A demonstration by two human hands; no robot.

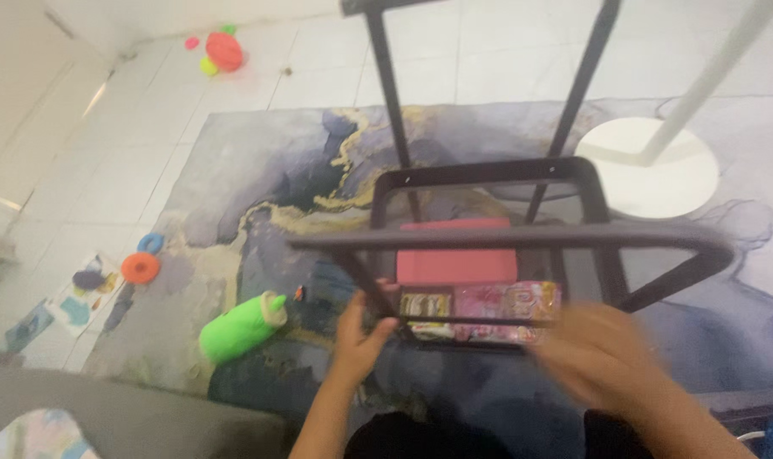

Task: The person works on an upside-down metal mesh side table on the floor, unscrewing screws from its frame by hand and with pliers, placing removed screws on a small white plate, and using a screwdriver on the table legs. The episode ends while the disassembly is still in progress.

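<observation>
Fingers of my left hand (358,333) close around a thin black metal bar of the dark tiered rack (488,238), at its lower shelf. My right hand (603,357) is blurred near the colourful flat snack packets (484,304) on that shelf; I cannot tell its grip. A red rectangular box (456,255) sits just behind the packets. A green plush toy (240,325) lies on the marbled grey rug (250,170).

White tiled floor (454,51), marbled grey-blue rug (250,161), scattered toys, bright light.
</observation>
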